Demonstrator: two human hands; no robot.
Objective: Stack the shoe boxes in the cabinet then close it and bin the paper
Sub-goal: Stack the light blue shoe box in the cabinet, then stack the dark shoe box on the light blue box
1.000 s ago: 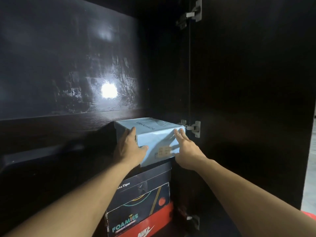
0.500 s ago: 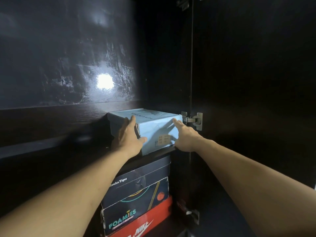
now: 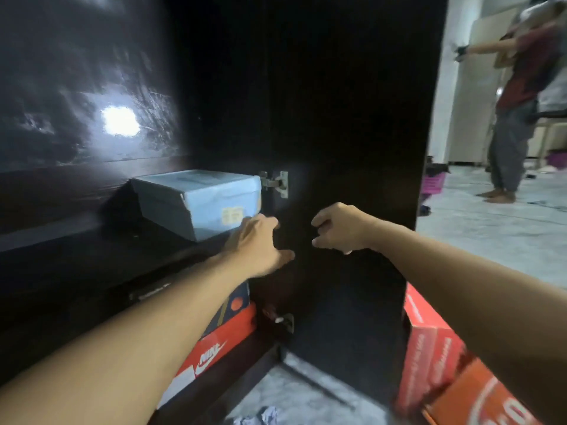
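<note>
A light blue shoe box (image 3: 199, 200) sits on a shelf of the dark cabinet (image 3: 76, 240), pushed to the right side near a door hinge (image 3: 276, 183). Below it lie a dark box (image 3: 237, 299) and a red Nike box (image 3: 214, 348). My left hand (image 3: 257, 243) hovers just in front of the blue box's lower right corner, fingers relaxed, holding nothing. My right hand (image 3: 340, 228) floats loosely curled before the open cabinet door (image 3: 352, 148), also empty. Crumpled paper (image 3: 260, 417) lies on the floor at the bottom edge.
Red and orange shoe boxes (image 3: 435, 363) stand on the floor at the lower right, behind the open door. Another person (image 3: 515, 118) stands on the tiled floor at the far right. A pink basket (image 3: 434, 182) sits beyond the door.
Both hands have let go of the blue box and drawn back from it. The view has swung right and down, showing the room, the floor and the boxes outside.
</note>
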